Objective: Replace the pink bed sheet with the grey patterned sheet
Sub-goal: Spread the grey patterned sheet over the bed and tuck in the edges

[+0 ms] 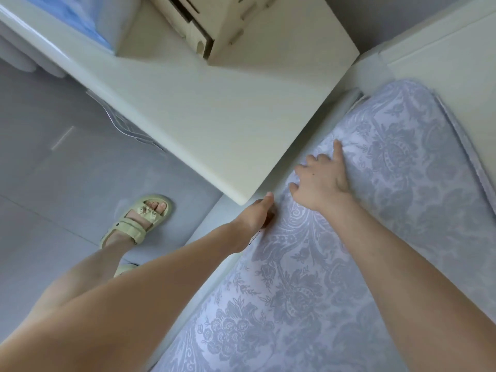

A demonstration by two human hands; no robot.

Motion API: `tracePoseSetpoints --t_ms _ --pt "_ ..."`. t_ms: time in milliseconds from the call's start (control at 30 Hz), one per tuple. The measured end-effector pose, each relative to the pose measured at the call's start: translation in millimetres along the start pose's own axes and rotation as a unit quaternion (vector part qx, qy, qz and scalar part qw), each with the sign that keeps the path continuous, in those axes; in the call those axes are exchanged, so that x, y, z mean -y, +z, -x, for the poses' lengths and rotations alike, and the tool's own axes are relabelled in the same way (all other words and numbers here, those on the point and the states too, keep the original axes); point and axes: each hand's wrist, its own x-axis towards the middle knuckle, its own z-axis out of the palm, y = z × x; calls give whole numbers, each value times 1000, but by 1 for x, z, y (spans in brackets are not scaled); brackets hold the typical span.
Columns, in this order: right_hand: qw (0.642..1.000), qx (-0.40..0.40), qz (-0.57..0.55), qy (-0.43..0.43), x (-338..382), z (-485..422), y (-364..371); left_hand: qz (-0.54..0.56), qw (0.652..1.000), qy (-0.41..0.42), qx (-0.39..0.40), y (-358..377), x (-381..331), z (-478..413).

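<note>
— What did the room look like?

— A bed filled the right side, its grey patterned sheet [335,277] spread smooth over the mattress right up to the far rounded corner. A pale bed frame [311,140] ran along the left edge. A white bench [214,116] stood just beside that edge, its near corner almost touching the frame, and a cream slotted box [214,22] sat on its far end. The floor [53,183] was grey tile, with a foot in a cream sandal [139,218] planted on it.

— And the hands?

— The right hand [322,183] lay palm down on the sheet near the left edge of the bed. Its fingers [338,151] were loosely spread, the forefinger straight and the others bent, pressing the cloth and gripping nothing. The left hand [255,218] was at the same edge, nearer the person. Only its thumb and back showed; the fingers went down out of sight beside the mattress, so one could not tell how far they were closed or whether they held cloth.

— The arms?

— Both were bare and stretched forward, the left along the frame and the right across the sheet.
</note>
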Motion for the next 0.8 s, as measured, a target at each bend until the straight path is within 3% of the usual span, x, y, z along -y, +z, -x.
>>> tracePoseSetpoints --t_ms 333,533,800 --pt "996 29 -36 -70 -38 -23 -5 42 997 -40 42 21 8 -11" --pt "994 65 -39 -74 -35 -39 -3 -74 992 -83 67 13 -18 -11" --pt "982 177 -51 -47 -28 -47 -11 -85 987 -130 42 -3 -29 -9"
